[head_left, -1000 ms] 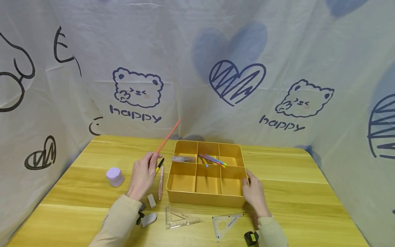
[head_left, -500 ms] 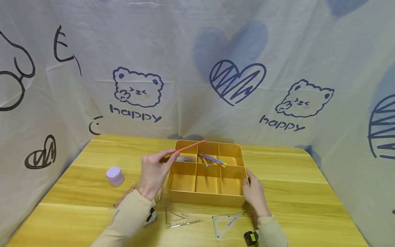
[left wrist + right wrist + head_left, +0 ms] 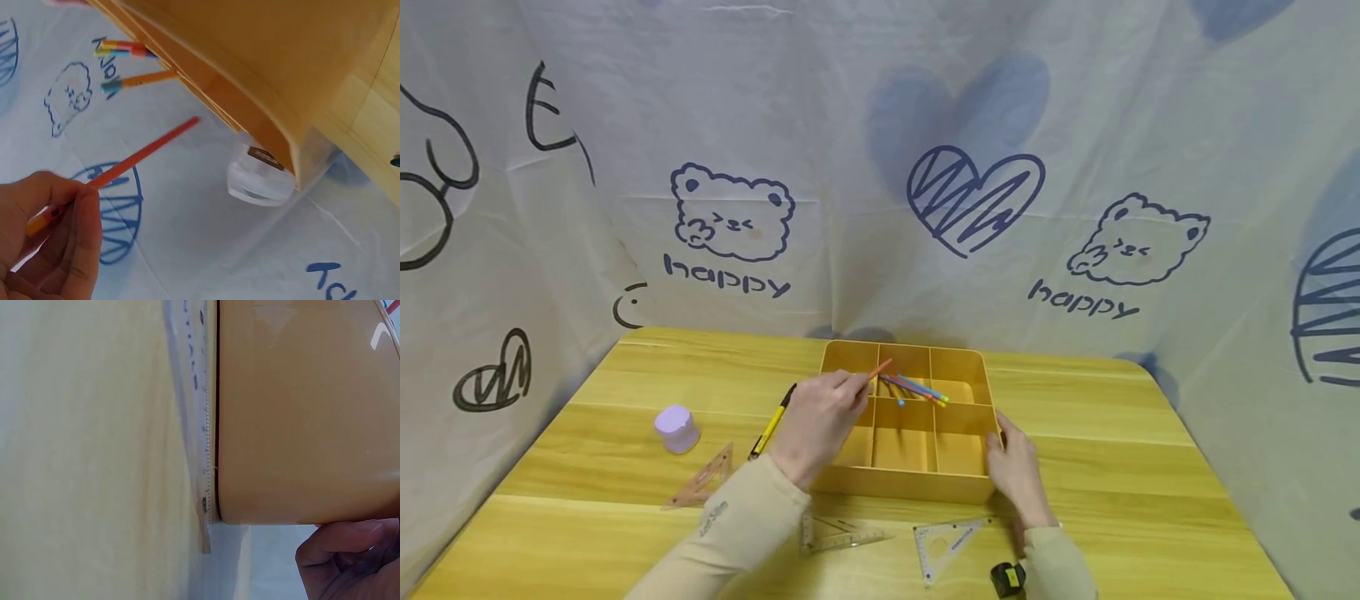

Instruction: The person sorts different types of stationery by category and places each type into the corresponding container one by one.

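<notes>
My left hand (image 3: 822, 421) pinches a thin red-orange stick (image 3: 880, 368) between thumb and fingers, above the back left part of a yellow divided box (image 3: 902, 482). In the left wrist view, the stick (image 3: 147, 150) points from the hand (image 3: 53, 237) toward the box. Several coloured pencils (image 3: 921, 388) lean in the back middle compartment. A clear item (image 3: 259, 178) protrudes from the box in the left wrist view. My right hand (image 3: 1018, 467) holds the box's right side; in the right wrist view its curled fingers touch the box wall (image 3: 306, 412).
On the left lie a lilac container (image 3: 677, 430), an orange set square (image 3: 706, 482) and a yellow-black pen (image 3: 772, 425). Two clear set squares (image 3: 850, 537) (image 3: 942, 546) lie before the box. A white cloth (image 3: 865, 292) hangs behind the table.
My left hand has moved right, carrying the stick from the table's left side to above the box, its tip now lower. My right hand has stayed on the box.
</notes>
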`<state>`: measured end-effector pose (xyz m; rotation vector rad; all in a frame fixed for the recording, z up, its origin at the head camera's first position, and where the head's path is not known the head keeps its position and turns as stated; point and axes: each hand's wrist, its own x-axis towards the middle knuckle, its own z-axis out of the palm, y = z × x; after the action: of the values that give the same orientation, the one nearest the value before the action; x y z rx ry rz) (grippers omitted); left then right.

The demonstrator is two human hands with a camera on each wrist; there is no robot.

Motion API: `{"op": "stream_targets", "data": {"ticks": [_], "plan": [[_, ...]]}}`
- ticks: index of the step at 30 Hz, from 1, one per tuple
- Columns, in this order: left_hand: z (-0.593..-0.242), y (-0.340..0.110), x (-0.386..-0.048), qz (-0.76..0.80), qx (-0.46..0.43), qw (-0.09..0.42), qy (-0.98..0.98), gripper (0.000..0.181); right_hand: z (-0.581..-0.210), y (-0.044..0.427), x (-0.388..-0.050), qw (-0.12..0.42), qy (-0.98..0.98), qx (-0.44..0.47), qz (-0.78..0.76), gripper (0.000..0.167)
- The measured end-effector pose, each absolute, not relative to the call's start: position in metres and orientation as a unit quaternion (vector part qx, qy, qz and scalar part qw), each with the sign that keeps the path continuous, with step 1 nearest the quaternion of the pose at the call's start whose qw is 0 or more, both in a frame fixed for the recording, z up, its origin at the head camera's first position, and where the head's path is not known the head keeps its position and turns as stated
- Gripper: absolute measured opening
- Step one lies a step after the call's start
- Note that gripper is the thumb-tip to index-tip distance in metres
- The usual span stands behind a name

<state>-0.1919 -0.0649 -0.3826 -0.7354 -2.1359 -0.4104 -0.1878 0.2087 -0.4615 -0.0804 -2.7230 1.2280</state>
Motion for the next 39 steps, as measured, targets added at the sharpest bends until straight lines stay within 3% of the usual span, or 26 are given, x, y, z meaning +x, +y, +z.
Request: {"op": "stream_targets", "data": {"ticks": [8,15,21,26,35,39], "plan": [[-0.388,-0.049,-0.194,-0.090,-0.307,0.386,-0.865,0.013,-0.458,0.207,-0.187,0.056,-0.909,-0.033,0.412,0.047],[-0.392,-0.043,-0.197,-0.084,-0.307,0.334,-0.888,0.032,-0.459,0.204,-0.188,0.058,-0.909,-0.032,0.411,0.047],[-0.391,-0.053,-0.197,-0.131,-0.276,0.278,-0.911,0.024,-0.458,0.204,-0.188,0.058,-0.904,-0.031,0.422,0.047],[-0.382,-0.085,-0.191,-0.190,-0.213,0.265,-0.921,0.018,-0.458,0.205,-0.188,0.066,-0.904,-0.031,0.421,0.046],[-0.386,-0.179,-0.183,-0.230,-0.015,0.144,-0.962,0.052,-0.460,0.206,-0.188,0.073,-0.905,-0.024,0.418,0.046],[-0.401,-0.213,-0.187,-0.231,0.041,0.060,-0.970,0.064,-0.462,0.208,-0.187,0.072,-0.905,-0.028,0.419,0.046]]}}
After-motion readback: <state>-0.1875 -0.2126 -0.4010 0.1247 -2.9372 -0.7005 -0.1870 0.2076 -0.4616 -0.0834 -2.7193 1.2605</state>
